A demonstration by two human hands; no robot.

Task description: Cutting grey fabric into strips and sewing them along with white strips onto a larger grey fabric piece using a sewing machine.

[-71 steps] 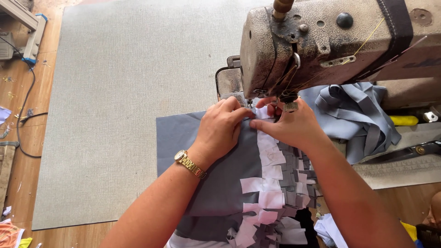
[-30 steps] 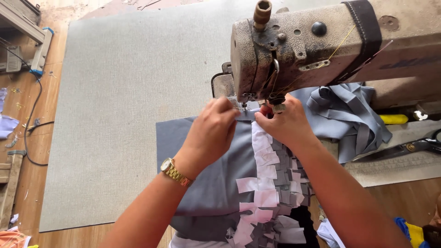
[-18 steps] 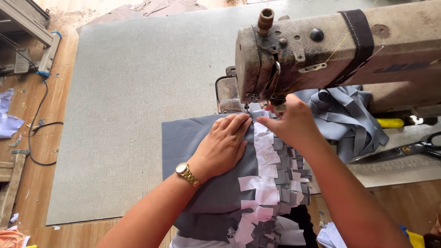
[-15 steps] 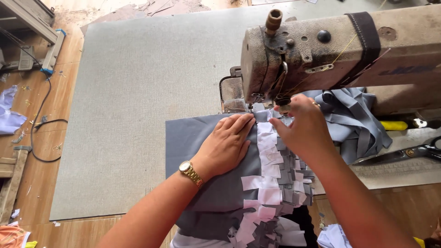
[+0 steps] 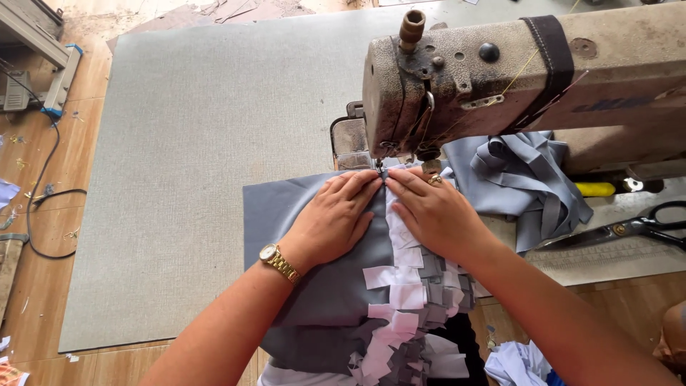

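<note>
**A:** What are the fingers doing?

**B:** Both hands lie palm down with the fingers stretched out flat, gripping nothing. The left hand [image 5: 336,218] presses on a grey fabric panel [image 5: 286,214], fingertips just in front of the sewing machine [image 5: 500,78]. The right hand [image 5: 432,211] lies beside it, fingertips almost meeting the left ones, also just in front of the machine's needle end. A ring shows on one right finger.

**A:** What is under the hands?

**B:** The grey fabric panel, with a strip of small white and grey fabric tabs [image 5: 404,300] running down its middle, from the sewing machine's needle area back toward the person. The right hand covers the top of that strip.

**A:** And farther out?

**B:** A gold wristwatch [image 5: 277,261] sits on the left wrist. To the right of the sewing machine's head, partly under its arm, lies a heap of grey fabric strips [image 5: 529,179]. Farther right of the machine rest black scissors [image 5: 636,227] and a yellow object [image 5: 594,189], which is partly hidden. The machine stands on a grey mat [image 5: 193,143] spreading left of it, over a wooden table [image 5: 43,236].
</note>
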